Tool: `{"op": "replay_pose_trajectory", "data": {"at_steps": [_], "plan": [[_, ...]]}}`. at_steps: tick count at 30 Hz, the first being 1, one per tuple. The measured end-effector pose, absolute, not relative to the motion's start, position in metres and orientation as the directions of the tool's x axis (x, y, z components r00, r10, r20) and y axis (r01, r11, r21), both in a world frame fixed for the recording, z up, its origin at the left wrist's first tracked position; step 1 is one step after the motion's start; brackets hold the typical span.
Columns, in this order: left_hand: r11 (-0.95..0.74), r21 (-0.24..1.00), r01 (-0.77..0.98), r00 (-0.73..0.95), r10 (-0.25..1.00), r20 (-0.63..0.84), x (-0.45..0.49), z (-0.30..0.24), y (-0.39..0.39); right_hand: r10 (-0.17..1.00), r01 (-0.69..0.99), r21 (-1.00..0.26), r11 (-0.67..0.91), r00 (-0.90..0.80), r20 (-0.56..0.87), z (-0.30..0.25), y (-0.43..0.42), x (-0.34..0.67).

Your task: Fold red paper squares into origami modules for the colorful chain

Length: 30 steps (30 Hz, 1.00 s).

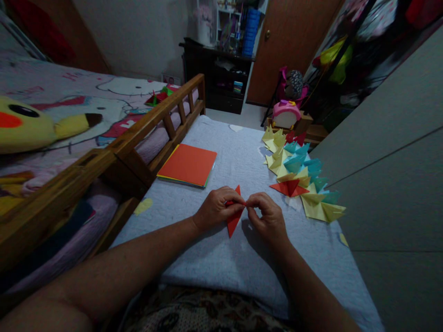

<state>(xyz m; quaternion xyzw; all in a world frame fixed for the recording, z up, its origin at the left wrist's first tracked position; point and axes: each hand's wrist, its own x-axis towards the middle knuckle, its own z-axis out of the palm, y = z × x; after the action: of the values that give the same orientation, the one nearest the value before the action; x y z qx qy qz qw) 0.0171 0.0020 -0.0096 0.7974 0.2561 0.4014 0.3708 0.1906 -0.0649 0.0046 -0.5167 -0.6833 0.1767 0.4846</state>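
In the head view, the folded red paper is just below the frame's centre, over the light-blue cover, its long axis nearly upright, top leaning right. The left hand, nearer, crosses its middle from the left, thumb and fingers closed on it; the right hand pinches its small right-hand point, fingertips together.

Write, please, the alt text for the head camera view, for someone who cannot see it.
A person's left hand and right hand pinch a folded red paper over a pale blue bedsheet. Yellow, blue and red origami figures stand clustered at right; a stack of coloured paper lies at left, near a wooden rail.
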Motion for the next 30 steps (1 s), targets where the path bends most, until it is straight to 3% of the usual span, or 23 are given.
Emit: {"op": "replay_pose_trajectory", "data": {"at_steps": [12, 30], "plan": [[-0.614, 0.782, 0.109, 0.549, 0.693, 0.468, 0.017, -0.008, 0.0019, 0.973, 0.232, -0.956, 0.182, 0.096, 0.208, 0.0, -0.0646, 0.1914], [-0.725, 0.673, 0.148, 0.536, 0.63, 0.562, 0.0195, -0.0092, -0.0031, 0.987, 0.053, -0.99, 0.129, 0.09, 0.133, -0.0009, -0.063, 0.1845]]}}
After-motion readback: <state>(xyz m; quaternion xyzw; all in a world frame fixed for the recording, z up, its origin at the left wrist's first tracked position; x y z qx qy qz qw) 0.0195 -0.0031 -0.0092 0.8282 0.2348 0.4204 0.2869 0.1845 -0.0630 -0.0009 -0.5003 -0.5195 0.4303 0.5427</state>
